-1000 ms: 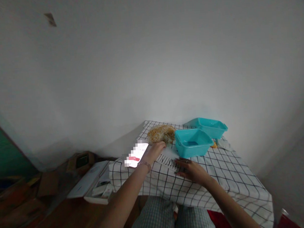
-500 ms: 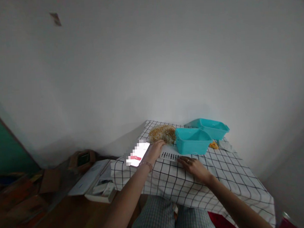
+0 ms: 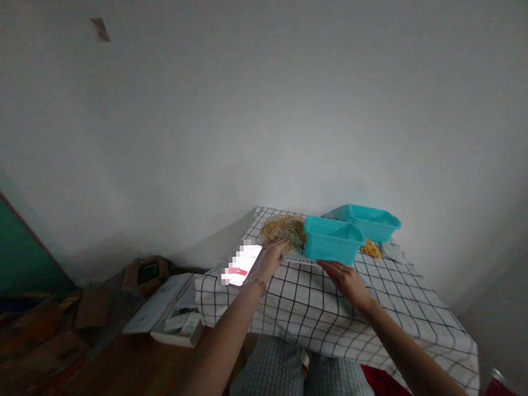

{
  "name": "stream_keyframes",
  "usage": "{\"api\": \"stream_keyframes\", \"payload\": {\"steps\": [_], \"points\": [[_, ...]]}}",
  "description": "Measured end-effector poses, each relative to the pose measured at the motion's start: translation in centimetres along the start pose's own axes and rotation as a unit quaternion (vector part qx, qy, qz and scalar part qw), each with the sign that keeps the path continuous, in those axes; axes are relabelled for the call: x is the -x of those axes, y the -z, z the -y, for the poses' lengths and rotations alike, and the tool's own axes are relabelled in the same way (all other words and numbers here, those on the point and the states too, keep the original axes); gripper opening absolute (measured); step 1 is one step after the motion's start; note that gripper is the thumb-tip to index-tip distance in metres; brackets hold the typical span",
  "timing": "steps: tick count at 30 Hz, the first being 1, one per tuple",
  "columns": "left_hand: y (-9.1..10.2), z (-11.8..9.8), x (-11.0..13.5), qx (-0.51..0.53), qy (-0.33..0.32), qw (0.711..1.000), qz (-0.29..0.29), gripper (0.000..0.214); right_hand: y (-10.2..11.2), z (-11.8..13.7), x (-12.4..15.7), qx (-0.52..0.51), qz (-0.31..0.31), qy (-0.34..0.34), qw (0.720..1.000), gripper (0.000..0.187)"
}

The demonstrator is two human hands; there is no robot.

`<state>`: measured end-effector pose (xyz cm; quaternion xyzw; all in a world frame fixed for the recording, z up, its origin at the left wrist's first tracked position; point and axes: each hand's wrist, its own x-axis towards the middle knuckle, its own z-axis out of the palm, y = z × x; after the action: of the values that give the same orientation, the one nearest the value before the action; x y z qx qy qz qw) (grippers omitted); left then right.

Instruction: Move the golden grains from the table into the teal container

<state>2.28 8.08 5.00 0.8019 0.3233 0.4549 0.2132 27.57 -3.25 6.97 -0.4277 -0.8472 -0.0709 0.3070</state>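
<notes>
A narrow white slotted plastic piece lies between my two hands, seen almost edge-on in front of the near turquoise basin. My left hand, with a bracelet at the wrist, is closed on its left end. At the right end, my right hand, which wears a ring, grips it with the fingertips. Just beyond my left hand is a clear bag of yellow grains or beans. A phone with a lit screen stands beside my left forearm.
A second turquoise basin stands behind the first, near the wall. Yellow crumpled material and a whitish packet lie to the right on the checked tablecloth. An open white box sits low at the left.
The slotted piece has tipped, its slotted face now showing as a thin strip. It and my right hand have shifted slightly away and to the right.
</notes>
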Motion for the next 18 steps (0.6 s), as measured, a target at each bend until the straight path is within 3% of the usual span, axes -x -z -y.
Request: {"api": "stream_keyframes", "payload": {"steps": [11,15,18], "points": [[-0.9,3.8,1.0,-0.003,0.03,1.0,0.006,0.052,0.4,0.0,-0.8,-0.028,-0.071,-0.082,0.994,0.031],[-0.5,1.9,0.2,-0.068,0.002,0.998,0.001,0.067,1.1,0.3,-1.5,-0.035,-0.084,-0.086,0.992,0.03],[0.0,-0.3,-0.3,-0.097,-0.011,0.995,-0.014,0.071,1.7,0.5,-1.4,-0.051,-0.13,-0.105,0.985,0.029]]}}
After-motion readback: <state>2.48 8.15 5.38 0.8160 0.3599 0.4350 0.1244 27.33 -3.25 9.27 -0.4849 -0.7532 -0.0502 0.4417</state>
